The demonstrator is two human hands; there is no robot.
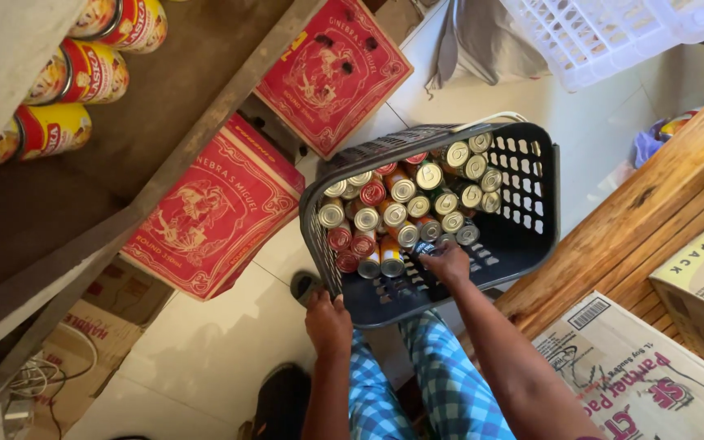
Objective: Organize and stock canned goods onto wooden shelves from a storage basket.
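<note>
Left hand (328, 323) is clamped on the basket (531, 236) near rim. Right hand (447, 262) reaches inside, fingers curled on a can (429, 247) at the pile's near edge. White tiled floor (205, 350) below.

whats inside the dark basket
The basket holds many small cans piled toward one side; the right hand reaches among them. Anything beneath the cans is covered.

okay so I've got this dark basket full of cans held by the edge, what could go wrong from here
The left hand grips only the rim of the dark basket, so the heavy load may tip it.
The cans are piled to one side; they might roll when the right hand pulls one out.
A fallen can could hit the foot on the tiled floor.
</note>
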